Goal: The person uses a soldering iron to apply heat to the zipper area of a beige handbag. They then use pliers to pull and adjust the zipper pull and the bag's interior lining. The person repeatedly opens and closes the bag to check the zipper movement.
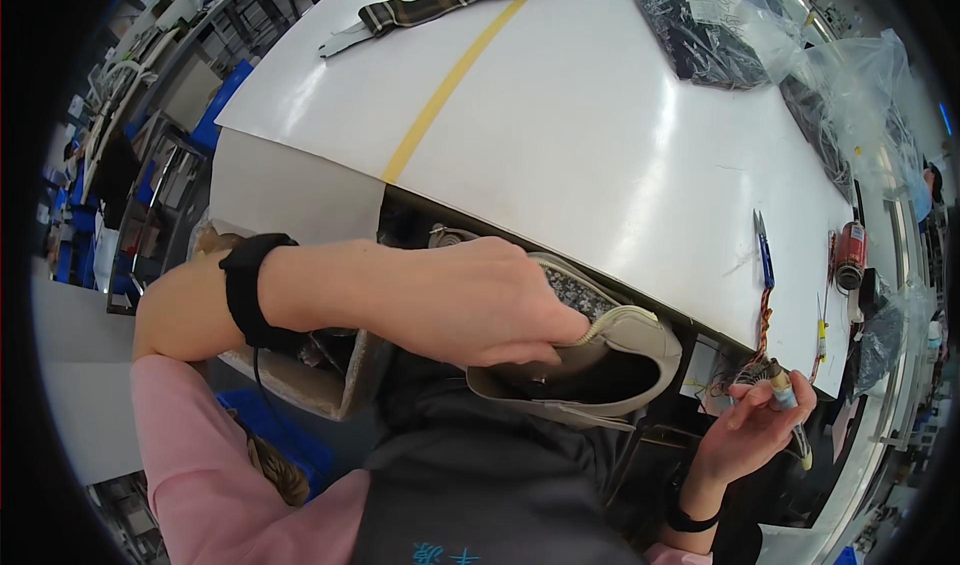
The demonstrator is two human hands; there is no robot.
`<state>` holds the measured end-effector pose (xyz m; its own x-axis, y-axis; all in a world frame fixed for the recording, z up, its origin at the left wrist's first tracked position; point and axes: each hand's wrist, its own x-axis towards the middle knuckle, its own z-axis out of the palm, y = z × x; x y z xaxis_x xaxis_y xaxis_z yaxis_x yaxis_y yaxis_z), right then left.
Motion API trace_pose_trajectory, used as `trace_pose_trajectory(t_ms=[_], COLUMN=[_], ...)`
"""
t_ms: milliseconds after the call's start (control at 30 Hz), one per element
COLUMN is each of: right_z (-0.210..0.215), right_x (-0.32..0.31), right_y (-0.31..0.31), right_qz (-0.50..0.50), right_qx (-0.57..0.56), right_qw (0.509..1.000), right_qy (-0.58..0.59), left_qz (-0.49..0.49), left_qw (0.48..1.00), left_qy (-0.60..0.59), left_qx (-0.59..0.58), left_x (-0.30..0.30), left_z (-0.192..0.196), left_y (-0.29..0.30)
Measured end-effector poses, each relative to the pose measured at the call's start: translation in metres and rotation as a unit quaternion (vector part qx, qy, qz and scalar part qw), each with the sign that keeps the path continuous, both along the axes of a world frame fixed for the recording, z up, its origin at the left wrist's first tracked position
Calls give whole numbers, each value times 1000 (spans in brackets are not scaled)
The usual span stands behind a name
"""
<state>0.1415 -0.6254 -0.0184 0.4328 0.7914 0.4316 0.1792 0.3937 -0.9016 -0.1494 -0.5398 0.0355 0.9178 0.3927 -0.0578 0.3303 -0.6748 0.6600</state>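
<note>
The shoe (590, 360), a beige low sneaker with a patterned grey panel, sits in the person's lap just below the near edge of the white table (600, 145), its opening facing up and toward the person. Its long axis seems to run from upper left to lower right, the end under the left hand (480, 300) hidden and the rounded end toward the right hand (755, 420). The left hand lies over the shoe from the left, fingers closed on its upper rim and thumb tucked along the pale piping, so this hand holds the shoe and is plainly the nearer one. The right hand is well apart from the shoe, off its right end and slightly lower, fingers pinched around a small pen-like tool (785, 390) whose tip points up and away from the shoe. From that grip the shoe lies to the left and a little up. Above the right hand, on the table beyond the shoe, lie blue snips (765, 250) and a red spool (850, 250); a yellow tape line (450, 85) runs away from the shoe across the tabletop. A black band (245, 290) circles the left wrist.
</note>
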Motion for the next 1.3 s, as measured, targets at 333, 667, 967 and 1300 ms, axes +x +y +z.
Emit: trace_pose_trajectory(t_ms=[333,667,967,1300], right_z=[10,26,9,-33], right_x=[16,99,219,277], right_y=[-8,32,96,161], right_qz=[-79,-135,-195,-217], right_qx=[76,18,-24,-52], right_qw=[994,989,933,880], right_qy=[-1,47,301,420], left_qz=[-109,80,141,188], left_qw=[978,990,987,977], left_qy=[95,104,66,-83], left_qx=[150,47,-29,-65], left_x=[37,43,10,8], left_z=[63,6,-6,15], left_y=[1,10,5,6])
